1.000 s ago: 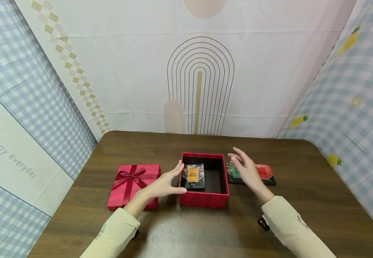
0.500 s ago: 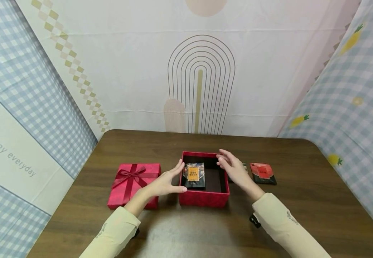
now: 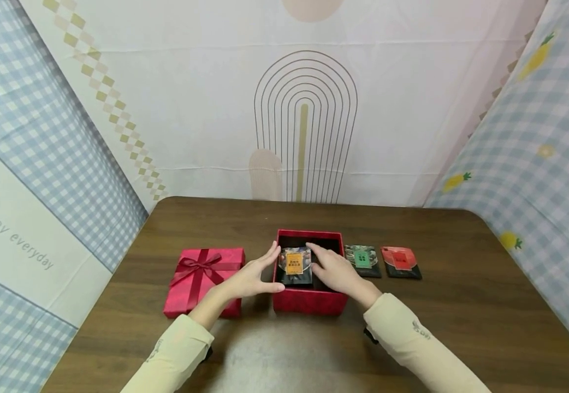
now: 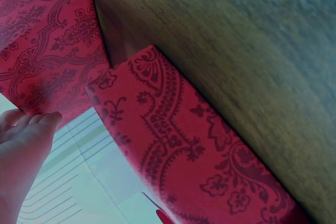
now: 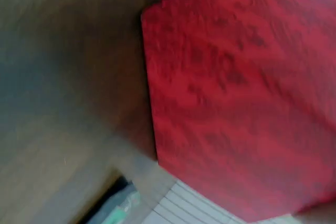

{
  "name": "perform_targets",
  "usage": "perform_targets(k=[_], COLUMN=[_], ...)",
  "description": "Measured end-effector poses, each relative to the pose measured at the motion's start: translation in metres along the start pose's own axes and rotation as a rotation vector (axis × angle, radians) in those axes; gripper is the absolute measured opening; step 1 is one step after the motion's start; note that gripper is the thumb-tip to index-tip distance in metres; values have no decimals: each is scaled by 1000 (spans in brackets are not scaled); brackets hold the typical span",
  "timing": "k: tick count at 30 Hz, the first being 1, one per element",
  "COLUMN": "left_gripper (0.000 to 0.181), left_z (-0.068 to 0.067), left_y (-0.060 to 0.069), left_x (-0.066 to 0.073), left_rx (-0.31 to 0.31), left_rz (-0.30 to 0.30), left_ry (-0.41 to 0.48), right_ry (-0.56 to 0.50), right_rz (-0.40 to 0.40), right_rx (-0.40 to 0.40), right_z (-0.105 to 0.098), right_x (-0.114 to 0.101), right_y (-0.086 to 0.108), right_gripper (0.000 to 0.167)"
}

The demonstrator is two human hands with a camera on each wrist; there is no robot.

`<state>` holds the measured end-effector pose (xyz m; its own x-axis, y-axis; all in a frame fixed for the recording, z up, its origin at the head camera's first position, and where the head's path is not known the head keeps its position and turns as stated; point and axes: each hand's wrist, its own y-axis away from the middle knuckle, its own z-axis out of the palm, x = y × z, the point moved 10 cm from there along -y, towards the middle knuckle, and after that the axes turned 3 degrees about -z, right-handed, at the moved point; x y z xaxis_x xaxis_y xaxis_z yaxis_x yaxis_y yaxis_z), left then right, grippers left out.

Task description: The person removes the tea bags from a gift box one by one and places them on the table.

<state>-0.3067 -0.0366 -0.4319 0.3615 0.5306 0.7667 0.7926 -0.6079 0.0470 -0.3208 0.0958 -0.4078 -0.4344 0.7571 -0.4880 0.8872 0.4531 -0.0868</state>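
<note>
The orange-labelled packet [image 3: 295, 265] sits inside the red box [image 3: 309, 303], over on its left side, with its label showing; I cannot tell whether it lies flat or leans against a wall. The left hand [image 3: 253, 278] is at the box's left side, thumb and fingers spread apart and curled round nothing, the thumb by the front corner. The right hand [image 3: 335, 270] reaches over the right wall into the box, its fingers extended and apparently gripping nothing, the tips just beside the packet's right edge; whether they touch it is unclear. The step in hand looks like seating this packet, and the left hand is well placed to brace the box so that it does not slide on the table [image 3: 274, 352]. For the right hand, light pressure from flat fingertips should serve better than a pinch, which could crease the packet or drag it out of line. Keeping it snug to the left wall would leave the right half for other contents. The green-labelled packet [image 3: 361, 258] and the red-labelled packet [image 3: 401, 262] lie just right of the box, so the right forearm is best kept raised clear of them. The ribboned lid [image 3: 227, 279] rests on the table near the left wrist, and the left forearm should avoid nudging it.
</note>
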Motion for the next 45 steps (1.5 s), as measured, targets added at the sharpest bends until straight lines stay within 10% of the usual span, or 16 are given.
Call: perform_targets(k=[5,12,25,45], left_gripper=[91,91,91,90], left_z=[-1,-1,1,-1], left_y=[0,1,1,1], left_x=[0,0,2,2], left_rx=[-7,-8,-19,-11], left_rz=[-4,-18,-11,-3], left_ry=[-2,12,22,15], right_ry=[246,331,212,27], right_rz=[-18,22,91,2], right_rx=[-59,-184,-287,-150], right_z=[13,27,37,27], right_x=[-6,-2,3,-8], right_y=[-1,-5,0,-5], right_gripper=[46,49,49,33])
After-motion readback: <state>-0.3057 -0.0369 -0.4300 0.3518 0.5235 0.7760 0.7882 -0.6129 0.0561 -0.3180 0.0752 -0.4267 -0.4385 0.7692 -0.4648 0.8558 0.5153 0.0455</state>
